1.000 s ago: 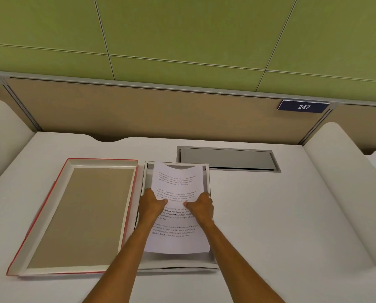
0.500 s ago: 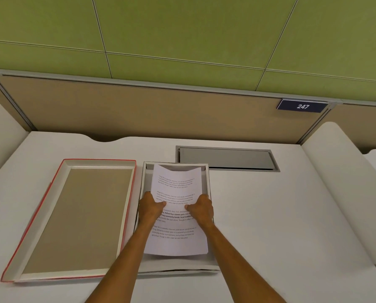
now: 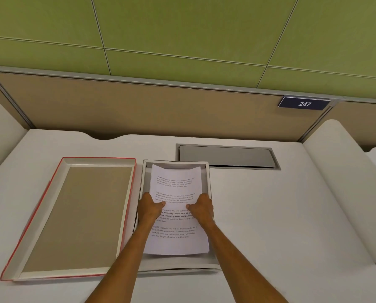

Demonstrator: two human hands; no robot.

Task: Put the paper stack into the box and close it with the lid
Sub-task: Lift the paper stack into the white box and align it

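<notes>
Both hands, left hand (image 3: 150,207) and right hand (image 3: 201,207), gripping paper stack (image 3: 176,235) over box (image 3: 209,184)

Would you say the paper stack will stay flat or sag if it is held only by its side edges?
The paper stack looks floppy: its far edge already dips between the left hand and right hand. It seems thin, so probably light. Sheets may slide apart, though they look aligned over the box.

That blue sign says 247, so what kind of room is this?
Probably an office or study room with numbered desk booths. The number plate hangs on a tan divider panel behind a white desk, which has a grey cable hatch and curved side screens.
</notes>
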